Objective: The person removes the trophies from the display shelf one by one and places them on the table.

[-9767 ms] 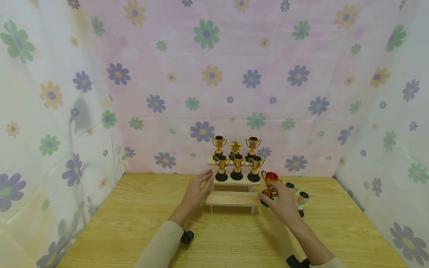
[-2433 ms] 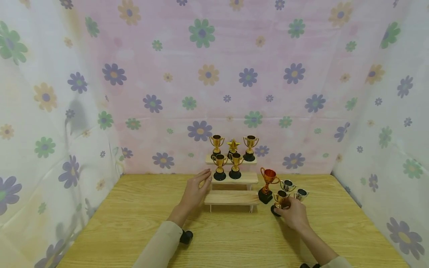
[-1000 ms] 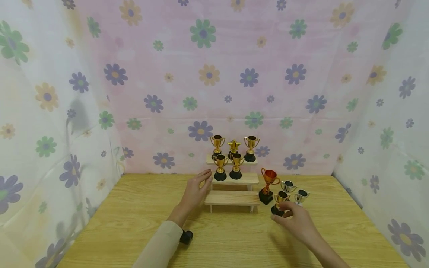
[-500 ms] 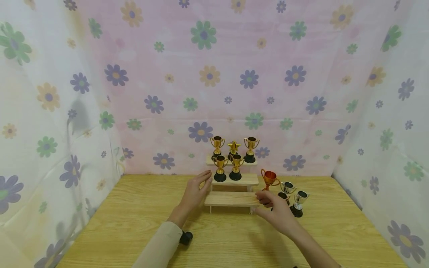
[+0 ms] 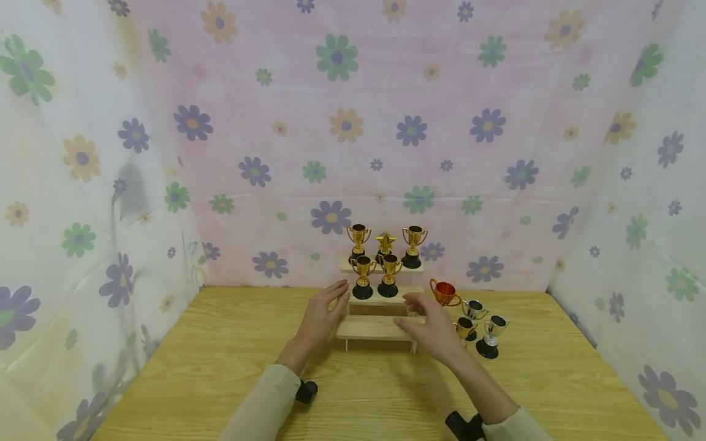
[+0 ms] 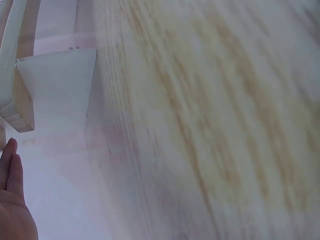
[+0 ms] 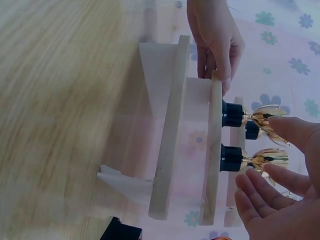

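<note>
A three-tier wooden display stand [image 5: 380, 327] stands on the table. My left hand [image 5: 318, 315] has its fingers at the left end of the middle shelf; the right wrist view shows that hand's thumb [image 7: 224, 65] right at the shelf's edge. Two gold trophy cups [image 5: 363, 277] [image 5: 388, 275] with black bases stand on the middle shelf. My right hand [image 5: 434, 327], fingers spread and holding nothing, is at the stand's right side. In the right wrist view its fingers [image 7: 270, 192] come close to the nearer gold cup [image 7: 265, 159].
Two gold cups [image 5: 358, 236] [image 5: 413, 239] flank a gold star trophy [image 5: 385, 242] on the top shelf. Right of the stand are a red cup [image 5: 445, 294], a gold cup [image 5: 464, 329] and two silver cups [image 5: 475, 310] [image 5: 493, 331]. Flowered cloth [image 5: 298, 159] hangs behind the table.
The right hand let go of the red cup, then set the middle shelf's right-hand gold cup on the table and released it. It has since moved left to the stand. The left hand stayed put.
</note>
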A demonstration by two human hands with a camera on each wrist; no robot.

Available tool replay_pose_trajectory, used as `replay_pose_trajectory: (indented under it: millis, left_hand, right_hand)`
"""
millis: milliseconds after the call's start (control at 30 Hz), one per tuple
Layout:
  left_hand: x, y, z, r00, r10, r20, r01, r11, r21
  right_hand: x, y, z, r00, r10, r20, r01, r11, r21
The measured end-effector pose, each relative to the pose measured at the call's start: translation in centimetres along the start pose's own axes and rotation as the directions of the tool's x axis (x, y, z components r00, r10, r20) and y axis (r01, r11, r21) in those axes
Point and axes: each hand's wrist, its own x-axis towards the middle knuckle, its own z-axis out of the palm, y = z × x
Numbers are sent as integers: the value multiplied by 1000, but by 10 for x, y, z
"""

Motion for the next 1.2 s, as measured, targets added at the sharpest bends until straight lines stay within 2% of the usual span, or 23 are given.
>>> replay_pose_trajectory:
  millis: [267, 533, 867, 1200]
  left_hand:
    - [0, 0, 0, 1000, -2, 0, 2, 1000, 4]
    - [0, -1, 0, 1000, -8, 7, 8, 1000, 10]
    - [1, -2, 0, 1000, 8, -4, -8, 1000, 9]
    - [1, 0, -1, 1000, 5, 0, -5, 1000, 9]
  right_hand:
    - [18, 4, 11, 998, -23, -51, 21, 999, -43]
    - [31, 7, 17, 998, 6, -59, -8, 1000, -21]
    - [46, 8, 20, 999, 22, -47, -24, 999, -47]
    - [58, 8, 30, 988, 47, -144, -53, 998, -38]
